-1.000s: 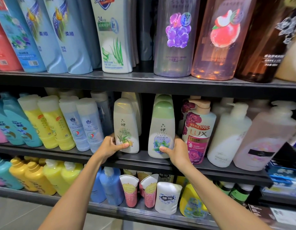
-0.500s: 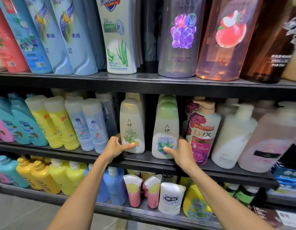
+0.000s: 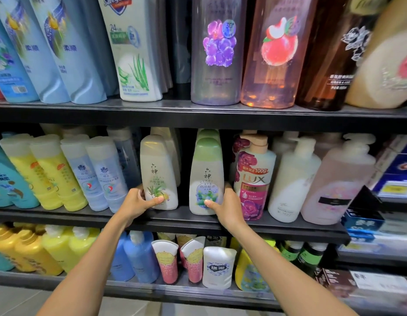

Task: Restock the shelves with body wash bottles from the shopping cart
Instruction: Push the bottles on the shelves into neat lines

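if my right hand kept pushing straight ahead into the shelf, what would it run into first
The right hand already grips the green-capped bottle. Pushed straight in, that bottle would probably meet the same-shaped bottles queued right behind it. The Lux bottle stands beside the hand, not ahead. How close the queue sits is unclear.

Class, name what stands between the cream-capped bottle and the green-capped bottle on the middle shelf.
Nothing: the head view shows a dark, bare gap between the cream-capped bottle and the green-capped bottle.
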The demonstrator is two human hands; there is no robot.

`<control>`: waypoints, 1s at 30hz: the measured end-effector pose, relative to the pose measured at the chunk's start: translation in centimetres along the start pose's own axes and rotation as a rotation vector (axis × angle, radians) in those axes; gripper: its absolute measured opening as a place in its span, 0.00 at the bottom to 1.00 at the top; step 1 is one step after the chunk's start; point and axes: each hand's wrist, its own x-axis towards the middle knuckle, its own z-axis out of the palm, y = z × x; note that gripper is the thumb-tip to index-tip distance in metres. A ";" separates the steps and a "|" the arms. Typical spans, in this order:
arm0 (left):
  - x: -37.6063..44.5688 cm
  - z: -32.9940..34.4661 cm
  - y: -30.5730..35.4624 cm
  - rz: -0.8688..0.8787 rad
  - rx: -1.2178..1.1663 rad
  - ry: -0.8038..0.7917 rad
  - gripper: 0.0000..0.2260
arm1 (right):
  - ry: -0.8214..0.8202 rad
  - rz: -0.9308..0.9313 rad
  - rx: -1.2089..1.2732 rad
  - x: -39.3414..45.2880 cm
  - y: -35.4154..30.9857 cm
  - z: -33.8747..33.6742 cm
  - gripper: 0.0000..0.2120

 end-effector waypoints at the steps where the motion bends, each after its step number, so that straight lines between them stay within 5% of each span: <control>1: -0.2 0.1 0.3 0.005 0.022 0.020 0.15 | 0.017 0.003 0.003 -0.4 -0.2 0.0 0.18; 5: -2.2 0.3 1.4 0.012 0.067 0.171 0.22 | 0.097 -0.095 0.083 -3.2 -0.2 -0.1 0.22; 7: -4.2 0.7 1.6 0.049 0.110 0.390 0.23 | 0.139 -0.159 0.158 -5.7 1.0 -0.8 0.22; 9: -6.7 2.0 2.3 0.218 0.234 0.646 0.19 | 0.284 -0.204 0.190 -7.6 3.3 -2.7 0.18; 11: -9.0 4.7 4.3 0.399 0.236 0.727 0.15 | 0.457 -0.193 0.188 -8.1 5.8 -5.7 0.16; 14: -10.9 10.6 7.5 0.579 0.192 0.513 0.13 | 0.572 -0.101 0.112 -6.6 8.3 -10.1 0.20; 19: -10.4 19.0 10.9 0.505 0.122 0.207 0.25 | 0.553 -0.050 -0.030 -3.8 8.6 -11.2 0.28; 30: -8.3 22.6 10.9 0.317 0.108 0.194 0.31 | 0.645 0.040 -0.282 -2.5 7.8 -9.5 0.36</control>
